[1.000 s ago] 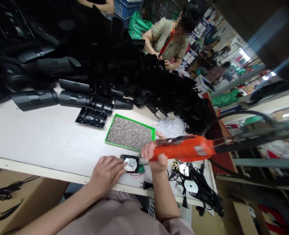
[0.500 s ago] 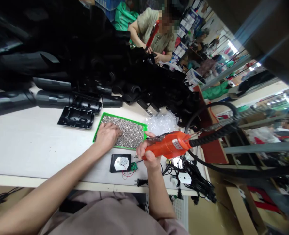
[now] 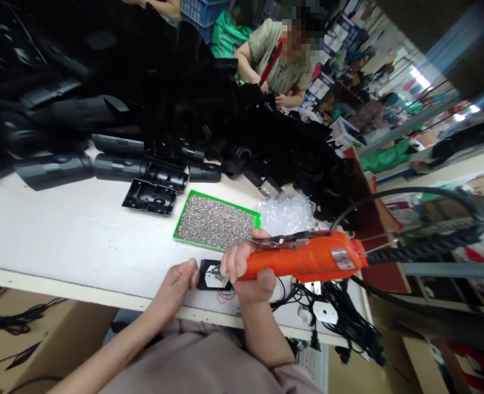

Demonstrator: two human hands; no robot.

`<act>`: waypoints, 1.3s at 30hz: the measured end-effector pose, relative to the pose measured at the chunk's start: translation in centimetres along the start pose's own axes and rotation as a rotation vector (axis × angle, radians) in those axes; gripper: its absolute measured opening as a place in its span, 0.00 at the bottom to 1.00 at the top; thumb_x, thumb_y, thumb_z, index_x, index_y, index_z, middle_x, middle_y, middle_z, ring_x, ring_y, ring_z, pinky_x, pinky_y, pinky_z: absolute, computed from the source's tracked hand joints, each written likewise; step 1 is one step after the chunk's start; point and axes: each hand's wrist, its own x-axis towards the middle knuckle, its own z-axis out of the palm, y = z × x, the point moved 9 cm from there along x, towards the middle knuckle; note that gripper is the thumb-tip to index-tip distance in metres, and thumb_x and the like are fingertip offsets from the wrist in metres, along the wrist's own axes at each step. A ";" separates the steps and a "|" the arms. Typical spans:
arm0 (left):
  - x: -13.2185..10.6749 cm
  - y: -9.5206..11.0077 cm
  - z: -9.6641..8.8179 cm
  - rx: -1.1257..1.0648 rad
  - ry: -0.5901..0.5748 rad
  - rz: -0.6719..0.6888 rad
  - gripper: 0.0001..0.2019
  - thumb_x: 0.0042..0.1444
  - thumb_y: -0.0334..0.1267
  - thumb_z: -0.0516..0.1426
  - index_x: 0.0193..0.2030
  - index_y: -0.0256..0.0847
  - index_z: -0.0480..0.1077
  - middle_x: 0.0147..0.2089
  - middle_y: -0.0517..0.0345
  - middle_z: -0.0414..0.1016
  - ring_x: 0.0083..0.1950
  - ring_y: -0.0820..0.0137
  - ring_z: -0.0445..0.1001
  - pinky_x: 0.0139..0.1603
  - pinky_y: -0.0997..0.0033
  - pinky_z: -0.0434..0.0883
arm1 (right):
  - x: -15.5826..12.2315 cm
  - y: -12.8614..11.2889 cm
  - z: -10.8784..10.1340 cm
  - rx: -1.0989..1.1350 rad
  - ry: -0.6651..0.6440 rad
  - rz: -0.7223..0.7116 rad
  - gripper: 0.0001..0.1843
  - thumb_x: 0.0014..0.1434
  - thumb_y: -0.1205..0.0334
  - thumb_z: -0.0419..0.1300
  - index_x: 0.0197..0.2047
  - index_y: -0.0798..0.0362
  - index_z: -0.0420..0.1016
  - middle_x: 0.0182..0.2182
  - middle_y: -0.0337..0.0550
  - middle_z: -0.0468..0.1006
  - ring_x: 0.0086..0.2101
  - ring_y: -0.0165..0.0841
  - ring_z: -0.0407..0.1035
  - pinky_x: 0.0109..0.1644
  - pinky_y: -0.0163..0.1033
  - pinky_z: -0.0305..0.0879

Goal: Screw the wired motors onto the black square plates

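The black plate (image 3: 215, 275) lies flat on the white table (image 3: 61, 230) near its front edge. A white piece and a metal part sit on it, mostly hidden behind the right hand (image 3: 248, 268). That hand is closed firmly around the orange electric screwdriver (image 3: 303, 262), which lies nearly level, with its black cord (image 3: 422, 253) running off to the right. Its bit (image 3: 217, 270) reaches over the plate. The fingers crowd that spot in the head view, so it is hard to say whether the tip is seated on anything.

The left hand (image 3: 171, 287) rests just beside the plate, its fingers drawn together. Whether they pinch something small cannot be told. Red wires (image 3: 225, 296) trail from under the plate toward the table's edge.

Above the plate sits a green-framed tray (image 3: 225, 202) covered in small silver pieces, with a loose bubble wrap (image 3: 286, 213) just beside it. A black plastic shell (image 3: 149, 197) lies further along, in front of a large heap of black plastic parts (image 3: 143, 109). To the right of the screwdriver's body lie tangled black cables (image 3: 348, 323) and a white round piece (image 3: 324, 312). Across the heap, a co-worker (image 3: 278, 60) handles a black part with both hands.
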 end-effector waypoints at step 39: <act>-3.9 2.7 0.3 0.670 0.201 0.688 0.09 0.65 0.35 0.54 0.37 0.44 0.75 0.35 0.58 0.76 0.38 0.68 0.70 0.38 0.68 0.64 | -2.8 1.6 0.8 -0.182 -0.117 0.049 0.24 0.57 0.38 0.59 0.51 0.42 0.67 0.16 0.26 0.60 0.12 0.26 0.52 0.21 0.37 0.65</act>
